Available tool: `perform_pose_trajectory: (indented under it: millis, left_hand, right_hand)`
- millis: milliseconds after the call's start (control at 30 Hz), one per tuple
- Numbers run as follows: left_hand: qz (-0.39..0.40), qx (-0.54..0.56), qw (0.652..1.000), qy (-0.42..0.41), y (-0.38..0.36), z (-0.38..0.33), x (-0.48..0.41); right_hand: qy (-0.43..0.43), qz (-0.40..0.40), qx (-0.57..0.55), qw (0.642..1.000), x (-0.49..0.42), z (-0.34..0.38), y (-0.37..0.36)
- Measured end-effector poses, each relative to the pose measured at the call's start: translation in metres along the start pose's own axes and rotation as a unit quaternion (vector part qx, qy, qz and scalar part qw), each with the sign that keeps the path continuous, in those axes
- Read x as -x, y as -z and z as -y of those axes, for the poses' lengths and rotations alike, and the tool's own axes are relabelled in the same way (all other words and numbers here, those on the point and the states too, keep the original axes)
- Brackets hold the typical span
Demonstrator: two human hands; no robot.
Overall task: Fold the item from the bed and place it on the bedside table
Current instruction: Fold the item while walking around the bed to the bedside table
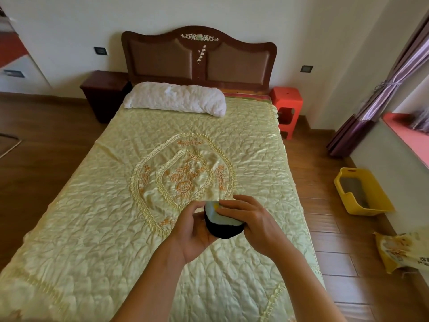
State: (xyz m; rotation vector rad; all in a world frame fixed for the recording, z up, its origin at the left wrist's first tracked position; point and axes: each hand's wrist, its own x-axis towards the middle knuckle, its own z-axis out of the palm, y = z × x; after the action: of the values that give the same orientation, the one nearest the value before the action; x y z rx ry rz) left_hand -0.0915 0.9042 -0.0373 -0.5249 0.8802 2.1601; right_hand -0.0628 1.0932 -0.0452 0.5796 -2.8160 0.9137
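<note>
A small folded cloth item (223,223), black below with a pale blue-grey top and a yellow spot, is held between both hands above the near half of the bed (92,228). My left hand (195,231) cups it from the left and underneath. My right hand (250,219) grips it from the right, fingers over its top. The dark wooden bedside table (104,89) stands at the far left of the headboard, its top bare.
A white pillow (176,98) lies at the head of the bed. A red plastic stool (287,105) stands right of the headboard. On the wooden floor at the right are a yellow basket (371,201) and a yellow bag (399,252). Purple curtains (371,101) hang at the right.
</note>
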Motion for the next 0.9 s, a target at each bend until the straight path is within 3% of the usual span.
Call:
perform_pose_trajectory:
  millis: [167, 300, 433, 667, 767, 900]
  left_hand:
    - [0.011, -0.036, 0.999, -0.019, -0.005, 0.008, 0.002]
    - [-0.016, -0.045, 0.998, -0.035, -0.002, 0.016, -0.002]
    - [-0.063, -0.083, 0.992, -0.064, 0.003, 0.02, -0.005]
    - [-0.107, -0.134, 0.981, -0.093, 0.014, 0.029, -0.005]
    - [-0.111, -0.122, 0.981, -0.104, 0.022, 0.031, -0.004]
    - [-0.108, -0.092, 0.985, -0.096, 0.036, 0.032, 0.0]
  right_hand:
    - [0.032, 0.018, 0.016, 0.999, 0.006, 0.003, 0.0]
    - [-0.049, -0.027, -0.126, 0.99, 0.01, 0.005, -0.003]
    - [-0.187, -0.122, -0.256, 0.941, 0.016, 0.005, -0.001]
    - [-0.366, -0.118, -0.443, 0.81, 0.024, 0.013, -0.016]
    - [-0.406, -0.102, -0.467, 0.779, 0.027, 0.019, -0.028]
    - [-0.43, -0.08, -0.463, 0.771, 0.03, 0.023, -0.046]
